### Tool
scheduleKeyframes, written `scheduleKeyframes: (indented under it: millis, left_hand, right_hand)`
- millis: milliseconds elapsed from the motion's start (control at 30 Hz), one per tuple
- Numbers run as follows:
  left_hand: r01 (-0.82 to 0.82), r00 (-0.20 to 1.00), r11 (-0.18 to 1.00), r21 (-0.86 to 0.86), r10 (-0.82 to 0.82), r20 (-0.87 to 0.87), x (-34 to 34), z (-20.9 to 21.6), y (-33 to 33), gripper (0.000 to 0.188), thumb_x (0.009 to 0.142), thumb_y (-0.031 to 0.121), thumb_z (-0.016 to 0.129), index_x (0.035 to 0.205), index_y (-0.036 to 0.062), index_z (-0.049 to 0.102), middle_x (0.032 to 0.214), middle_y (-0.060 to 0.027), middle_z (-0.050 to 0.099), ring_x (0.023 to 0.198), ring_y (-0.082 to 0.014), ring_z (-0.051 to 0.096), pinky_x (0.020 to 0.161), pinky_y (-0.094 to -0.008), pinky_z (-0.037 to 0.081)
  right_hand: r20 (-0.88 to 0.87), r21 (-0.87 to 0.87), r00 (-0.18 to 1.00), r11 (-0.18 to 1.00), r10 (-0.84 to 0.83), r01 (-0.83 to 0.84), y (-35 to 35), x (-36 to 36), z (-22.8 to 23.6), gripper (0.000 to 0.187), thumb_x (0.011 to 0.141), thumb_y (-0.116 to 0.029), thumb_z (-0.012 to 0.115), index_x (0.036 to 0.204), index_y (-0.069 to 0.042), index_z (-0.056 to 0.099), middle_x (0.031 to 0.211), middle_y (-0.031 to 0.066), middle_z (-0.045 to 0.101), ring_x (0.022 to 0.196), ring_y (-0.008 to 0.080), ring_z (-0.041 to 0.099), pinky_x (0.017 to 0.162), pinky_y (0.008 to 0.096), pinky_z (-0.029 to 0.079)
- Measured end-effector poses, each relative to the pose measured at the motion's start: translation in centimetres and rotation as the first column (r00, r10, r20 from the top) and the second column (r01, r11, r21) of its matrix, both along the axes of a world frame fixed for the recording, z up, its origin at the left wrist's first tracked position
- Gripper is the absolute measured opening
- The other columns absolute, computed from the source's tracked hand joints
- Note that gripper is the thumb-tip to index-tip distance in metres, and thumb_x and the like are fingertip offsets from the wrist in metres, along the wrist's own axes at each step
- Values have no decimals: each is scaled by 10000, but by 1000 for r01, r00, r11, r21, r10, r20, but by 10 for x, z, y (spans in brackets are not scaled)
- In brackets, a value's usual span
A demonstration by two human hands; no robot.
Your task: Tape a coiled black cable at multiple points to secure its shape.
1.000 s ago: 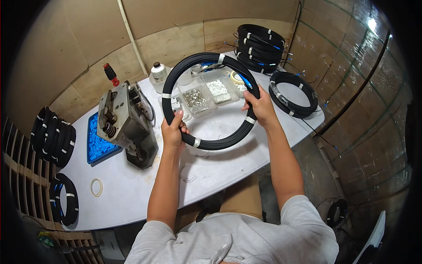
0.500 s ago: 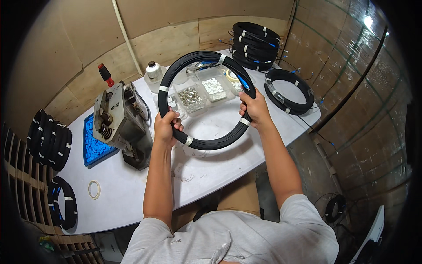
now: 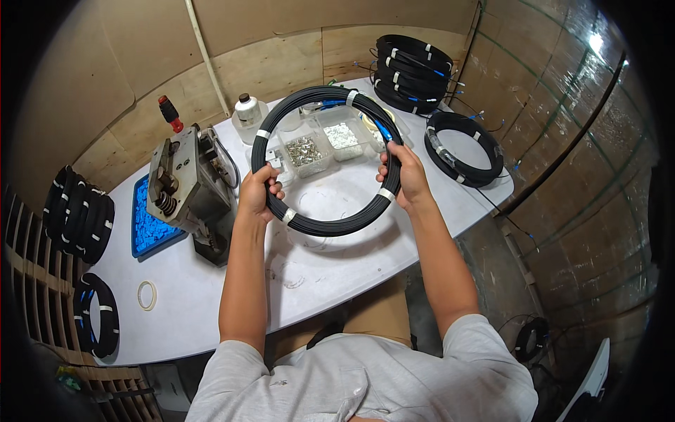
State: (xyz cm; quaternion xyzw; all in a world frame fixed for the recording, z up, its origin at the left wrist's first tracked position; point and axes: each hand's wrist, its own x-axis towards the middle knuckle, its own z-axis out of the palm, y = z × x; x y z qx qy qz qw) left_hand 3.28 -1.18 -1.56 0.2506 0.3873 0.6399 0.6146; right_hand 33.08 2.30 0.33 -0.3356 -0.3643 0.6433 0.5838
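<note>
Both my hands hold up a coil of black cable above the white table. White tape bands bind the coil at several places, and a blue connector lies along its upper right side. My left hand wraps round the coil's left side, fingers curled inward. On the other side my right hand grips the coil just below the blue connector, thumb on top. Through the ring show clear plastic boxes, one with small metal parts and one with small white pieces.
A metal press stands left, beside a blue tray of blue pieces. Stacked black coils rise at the back right, with another coil nearer. More coils hang at the far left. A tape roll and white bottle rest on the table.
The coil has shifted slightly left and turned a little counterclockwise in my hands; its tape bands sit at different places. Both hands still grip it.
</note>
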Motion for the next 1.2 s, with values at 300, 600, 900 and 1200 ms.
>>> scheduleKeyframes:
  millis: [300, 600, 900, 1200]
  left_hand:
    - [-113, 989, 992, 64, 118, -84, 37, 26, -21, 182, 862, 49, 674, 928, 99, 511, 651, 17, 468, 493, -104, 476, 478, -296, 461]
    - [-1, 1000, 987, 161, 4, -17, -1, 0, 2, 189, 867, 50, 655, 967, 118, 509, 636, 19, 450, 467, -98, 452, 458, -286, 416]
    - [155, 985, 955, 252, -129, -116, -13, 28, -5, 205, 832, 29, 660, 966, 81, 513, 624, 21, 435, 445, -96, 429, 430, -281, 406]
    - [159, 910, 961, 228, -54, -411, -16, 69, -13, 191, 803, 67, 676, 924, 75, 529, 612, 24, 448, 433, -90, 416, 413, -267, 380]
  right_hand:
    - [-52, -67, 998, 997, 44, -47, 28, 18, 1, 548, 1039, -618, 390, 1049, -98, 564, 737, 21, 547, 519, 111, 501, 446, 250, 429]
    - [-4, 218, 998, 975, 55, -53, -7, 9, 9, 468, 1067, -511, 433, 1050, -58, 551, 799, 47, 558, 608, 146, 555, 548, 307, 499]
    - [21, 295, 977, 933, 211, -207, 5, 27, 17, 570, 1068, -534, 404, 1170, -9, 603, 960, 110, 650, 859, 219, 659, 791, 394, 577]
    - [153, 213, 986, 973, 62, -94, 5, 6, 38, 320, 989, -334, 676, 1129, -53, 613, 740, -2, 570, 490, 63, 517, 422, 234, 436]
